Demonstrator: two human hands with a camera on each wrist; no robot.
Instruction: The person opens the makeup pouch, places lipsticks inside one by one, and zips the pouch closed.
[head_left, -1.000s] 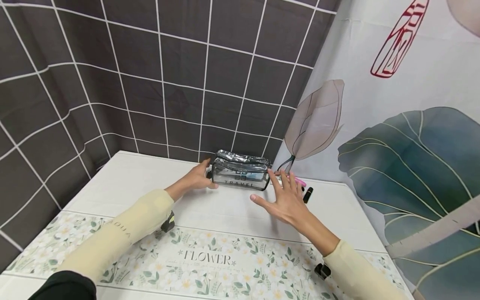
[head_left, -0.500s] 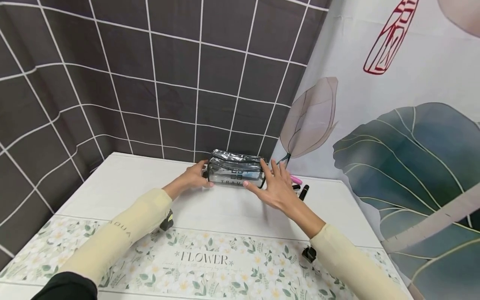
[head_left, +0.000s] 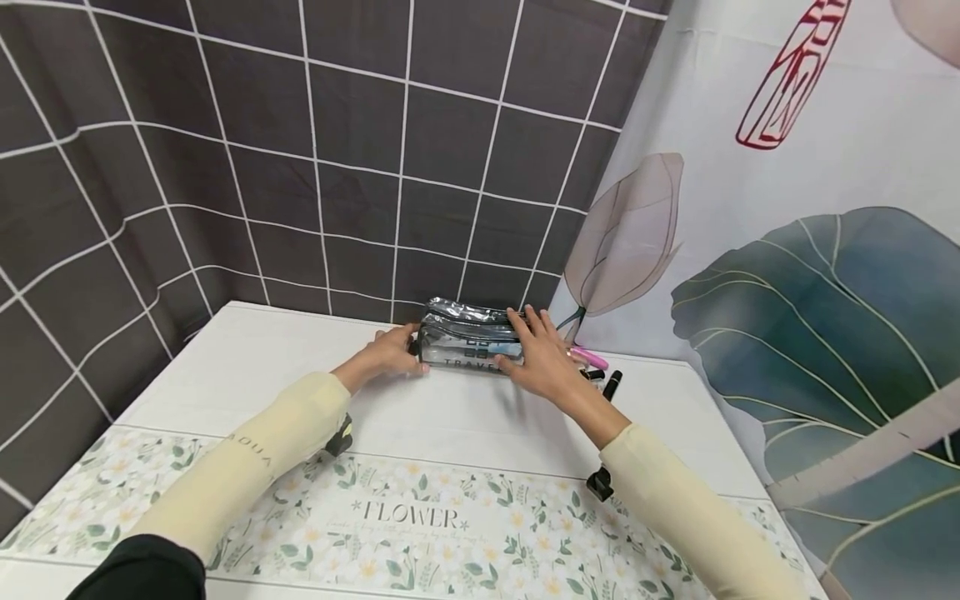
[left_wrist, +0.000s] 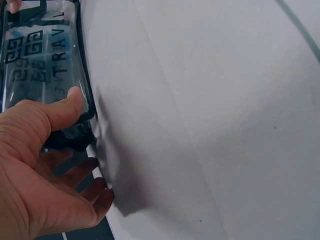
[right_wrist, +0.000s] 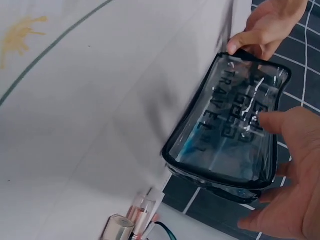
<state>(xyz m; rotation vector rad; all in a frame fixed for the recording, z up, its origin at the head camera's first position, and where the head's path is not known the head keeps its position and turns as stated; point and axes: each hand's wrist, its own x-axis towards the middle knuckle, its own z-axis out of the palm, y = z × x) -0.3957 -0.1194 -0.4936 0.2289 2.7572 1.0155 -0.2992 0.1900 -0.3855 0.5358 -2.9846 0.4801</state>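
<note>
Your left hand (head_left: 388, 351) clasps 1 end of the clear pouch (head_left: 467, 343), your right hand (head_left: 542, 354) is loose with fingers spread over the other end, the pouch is between your 2 hands, 1 pink item (head_left: 590, 358) and 1 black tube (head_left: 612, 386) are beside your right hand.

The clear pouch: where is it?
In the head view, the clear pouch sits near the back of the table, between the left hand and right hand.

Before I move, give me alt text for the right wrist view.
Clear TRAVEL pouch, left hand at its upper end, right hand overlapping its right edge. What look like cosmetics lie at the bottom edge; dark grid cloth shows behind.
</note>
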